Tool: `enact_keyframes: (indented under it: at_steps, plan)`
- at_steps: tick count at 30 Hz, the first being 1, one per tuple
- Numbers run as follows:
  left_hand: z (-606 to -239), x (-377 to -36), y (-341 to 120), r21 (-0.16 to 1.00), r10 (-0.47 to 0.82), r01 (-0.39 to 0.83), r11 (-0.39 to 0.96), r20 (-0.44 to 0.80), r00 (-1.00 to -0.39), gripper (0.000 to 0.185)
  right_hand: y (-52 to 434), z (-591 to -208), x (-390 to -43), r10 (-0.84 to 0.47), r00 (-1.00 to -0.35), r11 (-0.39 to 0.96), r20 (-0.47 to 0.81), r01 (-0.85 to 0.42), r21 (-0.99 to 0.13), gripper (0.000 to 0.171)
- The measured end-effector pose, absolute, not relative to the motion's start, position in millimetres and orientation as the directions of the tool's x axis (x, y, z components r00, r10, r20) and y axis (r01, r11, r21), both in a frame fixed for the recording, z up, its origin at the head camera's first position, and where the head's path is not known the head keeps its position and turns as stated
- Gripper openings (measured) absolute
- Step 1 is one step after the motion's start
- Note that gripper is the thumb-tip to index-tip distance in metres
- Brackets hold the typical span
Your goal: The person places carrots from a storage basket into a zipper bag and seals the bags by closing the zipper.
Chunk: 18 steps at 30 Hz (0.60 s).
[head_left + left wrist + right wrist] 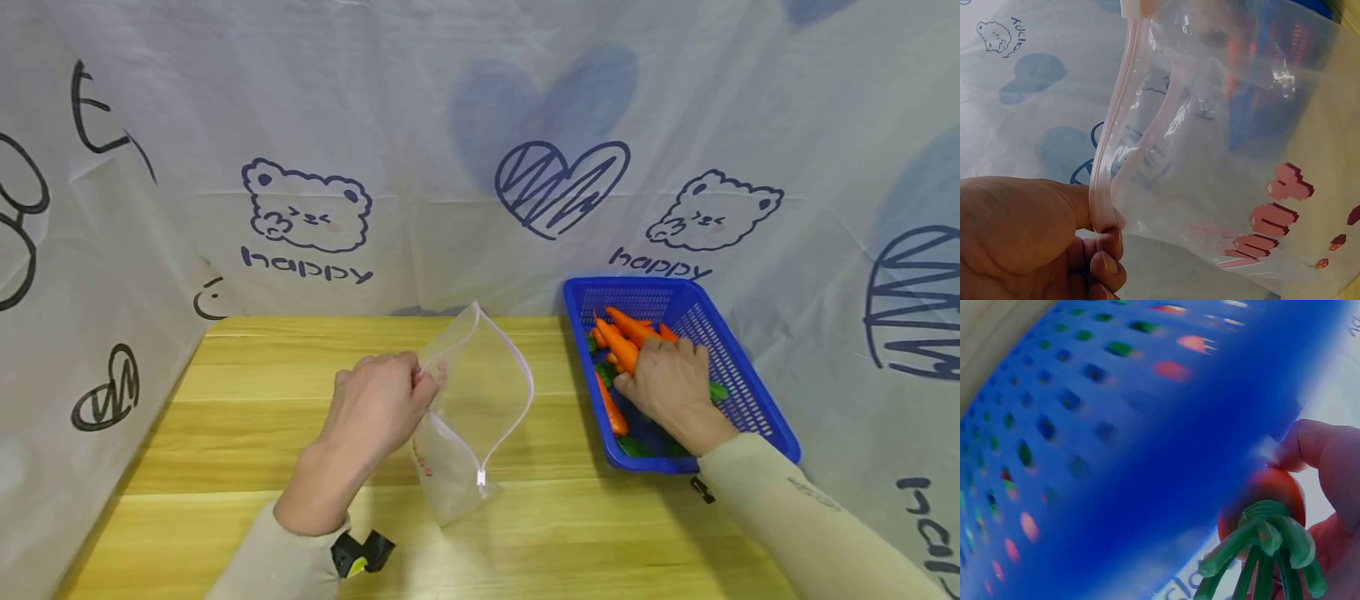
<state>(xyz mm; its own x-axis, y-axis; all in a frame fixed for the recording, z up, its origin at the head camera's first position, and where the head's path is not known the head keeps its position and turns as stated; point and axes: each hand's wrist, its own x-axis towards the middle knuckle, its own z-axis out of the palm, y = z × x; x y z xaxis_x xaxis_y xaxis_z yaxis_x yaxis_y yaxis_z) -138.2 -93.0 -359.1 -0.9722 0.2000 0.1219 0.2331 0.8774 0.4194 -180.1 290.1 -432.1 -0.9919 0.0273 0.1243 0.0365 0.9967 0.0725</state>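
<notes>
Left hand [375,408] pinches the pink zip rim of the clear plastic zip bag [468,408], thumb and fingertips [1107,253] clamped on the strip at the mouth's near-left edge. Bag stands on the light wooden table [225,508], mouth gaping toward the right, white slider at the lower end of the zip; bag body hangs right of and below the pinch. Pink print shows on the bag's side in the left wrist view.

Right hand [671,379] is down inside the blue perforated plastic basket [750,392], fingers wrapped on an orange toy carrot with green stalk top [1269,512]. Right wrist view: carrot's top end sits in the curl of the fingers, green stalks pointing at the camera, basket wall just beside it. More orange carrots [626,333] lie in the basket ahead and left of the hand. Basket sits on the table's right side, well apart from the bag.
</notes>
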Motion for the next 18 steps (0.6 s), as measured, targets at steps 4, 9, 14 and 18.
enact_keyframes:
  at_steps: [4, 9, 14, 18]
  plan:
    - [-357.2, -137.4, -94.2, 0.409, 0.189, 0.233, 0.882, 0.144, -0.971, 0.026, 287.2, -421.3, -175.5, -0.004, -0.988, 0.996, 0.153, 0.009, 0.084, 0.06]
    - [-355.5, -136.9, -96.5, 0.397, 0.168, 0.227, 0.889, 0.177, -0.97, 0.022, 281.7, -412.2, -171.4, -0.039, -0.984, 0.995, 0.176, -0.021, 0.103, 0.057]
    - [-354.4, -137.1, -99.6, 0.393, 0.165, 0.234, 0.889, 0.202, -0.965, 0.022, 272.2, -402.1, -169.1, -0.089, -0.971, 0.992, 0.223, -0.065, 0.111, 0.049]
    - [-354.0, -137.1, -101.3, 0.393, 0.165, 0.237, 0.888, 0.209, -0.964, 0.022, 261.6, -390.9, -166.9, -0.13, -0.965, 0.99, 0.226, -0.112, 0.089, 0.044]
